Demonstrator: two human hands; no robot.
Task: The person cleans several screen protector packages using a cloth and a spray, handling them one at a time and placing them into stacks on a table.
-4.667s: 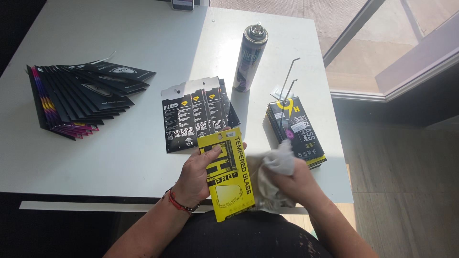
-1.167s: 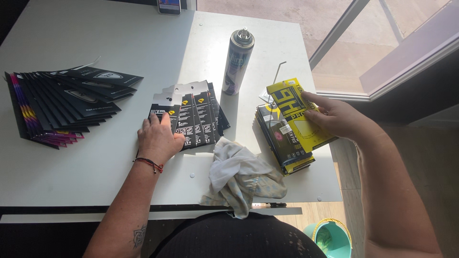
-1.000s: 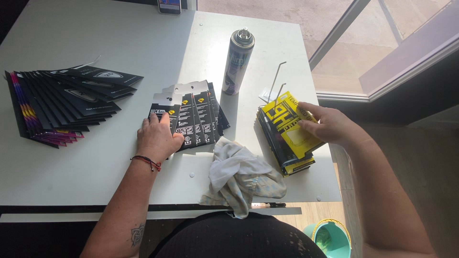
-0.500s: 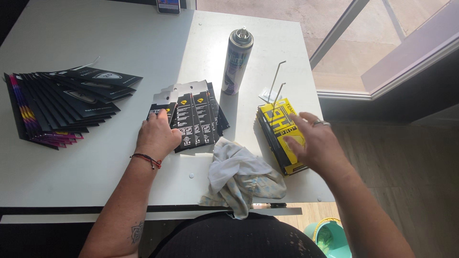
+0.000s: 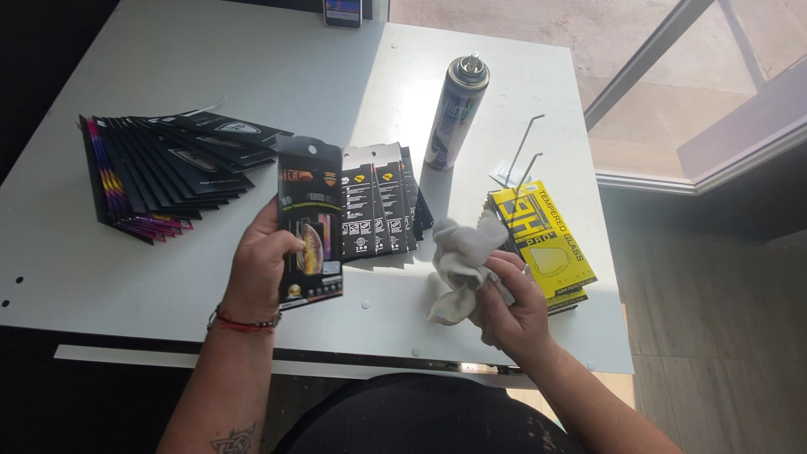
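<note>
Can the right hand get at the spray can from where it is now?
Probably yes: the right hand grips a cloth, but bare table lies between it and the upright spray can.

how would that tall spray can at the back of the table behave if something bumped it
The spray can stands upright, tall and narrow on a small base, so a knock near its top would probably tip it. Being round, it would then likely roll across the smooth white table.

Left hand [image 5: 256, 273] holds black package [image 5: 309, 223]; right hand [image 5: 513, 303] grips cloth [image 5: 458, 261]
</note>
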